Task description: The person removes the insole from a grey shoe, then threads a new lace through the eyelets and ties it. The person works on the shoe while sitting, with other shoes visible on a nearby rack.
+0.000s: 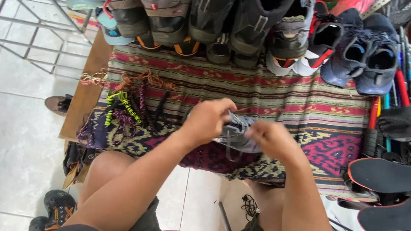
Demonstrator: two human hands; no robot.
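A grey shoe with grey laces lies on a patterned woven cloth that covers a low table. My left hand grips the shoe's left side, fingers curled over its laces. My right hand holds the shoe's right side, with a lace loop hanging below it. Both hands hide most of the shoe.
A row of shoes and sandals lines the table's far edge. Several loose coloured laces lie at the left. Black insoles and tools lie at the right. A metal rack stands on the tiled floor at the left.
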